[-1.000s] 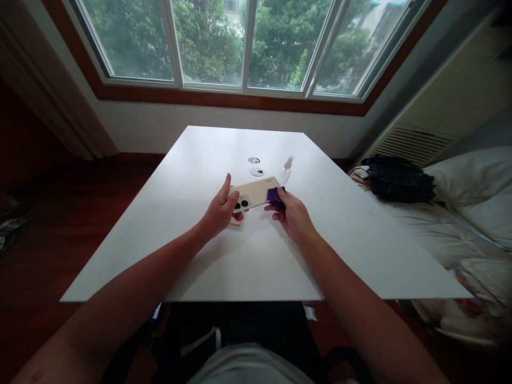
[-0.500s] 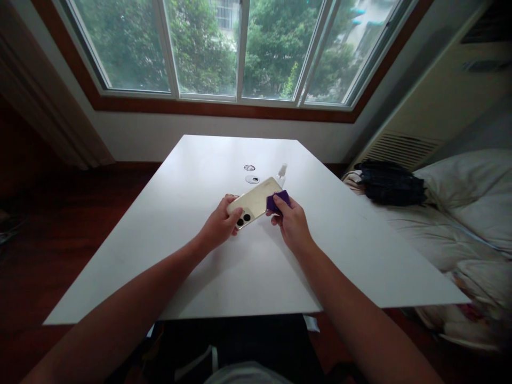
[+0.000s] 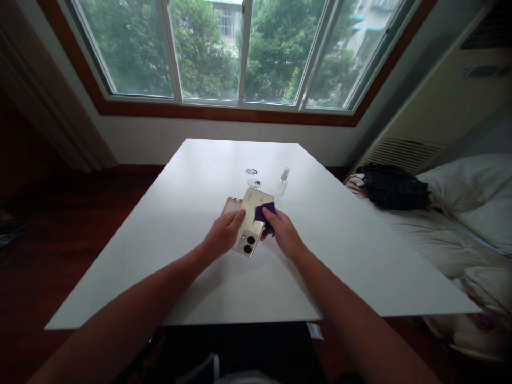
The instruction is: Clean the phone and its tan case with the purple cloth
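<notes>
A pale gold smartphone [image 3: 248, 226] is held above the table, its back with two dark camera lenses facing up. My left hand [image 3: 224, 230] is closed on its left edge, thumb on the back. My right hand [image 3: 283, 230] pinches a small purple cloth [image 3: 264, 212] against the phone's right side. Behind my left hand, a phone case [image 3: 232, 205] shows in part; whether it lies on the table I cannot tell. Past the phone stands a clear spray bottle [image 3: 282, 182].
Two round flat pieces [image 3: 254, 183] lie on the white table [image 3: 340, 256] beyond the phone. A window [image 3: 240, 101] is in the wall ahead. On the right, a dark bundle [image 3: 394, 186] rests on pale bedding [image 3: 468, 202].
The phone has turned more upright in view, its camera end swinging towards me. The purple cloth has moved left along its back. The case behind the phone has come more into sight.
</notes>
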The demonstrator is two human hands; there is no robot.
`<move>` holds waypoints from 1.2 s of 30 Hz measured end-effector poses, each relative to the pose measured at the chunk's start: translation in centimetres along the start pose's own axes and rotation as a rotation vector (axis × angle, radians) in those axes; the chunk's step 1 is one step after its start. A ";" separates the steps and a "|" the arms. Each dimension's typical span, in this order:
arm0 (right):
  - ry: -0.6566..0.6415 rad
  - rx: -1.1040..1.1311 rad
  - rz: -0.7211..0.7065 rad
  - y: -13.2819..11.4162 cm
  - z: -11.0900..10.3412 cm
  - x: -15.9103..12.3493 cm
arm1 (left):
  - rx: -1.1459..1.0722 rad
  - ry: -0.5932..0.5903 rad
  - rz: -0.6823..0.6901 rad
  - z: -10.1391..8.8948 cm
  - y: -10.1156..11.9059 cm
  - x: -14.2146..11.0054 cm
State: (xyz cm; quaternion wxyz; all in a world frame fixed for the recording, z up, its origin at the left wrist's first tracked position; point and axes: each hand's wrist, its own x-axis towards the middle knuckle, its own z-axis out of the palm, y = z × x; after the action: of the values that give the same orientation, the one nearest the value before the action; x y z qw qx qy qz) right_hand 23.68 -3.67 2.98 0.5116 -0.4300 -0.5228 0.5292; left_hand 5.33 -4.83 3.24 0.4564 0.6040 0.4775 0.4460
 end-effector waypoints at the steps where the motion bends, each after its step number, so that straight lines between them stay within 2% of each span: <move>1: -0.029 -0.005 0.009 0.2 0.1 0.0 | 0.000 0.009 0.009 -0.1 0.0 0.1; 4: -0.086 0.020 0.039 0.8 0.2 0.0 | -0.007 0.038 0.028 -0.2 -0.1 0.2; 7: -0.054 0.073 0.051 1.1 0.3 0.0 | -0.025 0.059 0.037 -0.2 -0.3 0.3; 9: -0.035 0.057 0.032 0.9 0.3 0.0 | -0.020 0.078 0.041 -0.1 -0.5 0.3; 14: -0.096 0.047 0.006 0.3 0.6 -0.1 | 0.025 0.125 0.057 -0.2 -0.6 0.2; 20: -0.286 0.010 0.103 0.7 1.0 -0.4 | 0.133 0.214 0.090 -0.5 -0.1 0.0; 27: -0.441 0.079 0.081 0.7 0.6 -0.5 | 0.204 0.246 0.115 -0.5 0.2 0.1; 29: -0.423 0.082 0.069 0.7 0.7 -0.6 | 0.215 0.247 0.131 -0.5 0.3 0.0; 33: -0.301 0.061 0.053 0.5 1.4 -0.8 | 0.217 0.246 0.150 -0.5 0.5 -0.1; 36: -0.321 0.104 0.036 0.2 1.8 -0.8 | 0.223 0.241 0.166 -0.5 0.5 -0.2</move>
State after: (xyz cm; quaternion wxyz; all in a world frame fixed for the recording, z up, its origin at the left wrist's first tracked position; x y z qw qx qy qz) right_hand 21.97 -4.68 2.83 0.4336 -0.3221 -0.5620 0.6265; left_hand 4.89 -5.07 3.78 0.2878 0.6304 0.5236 0.4956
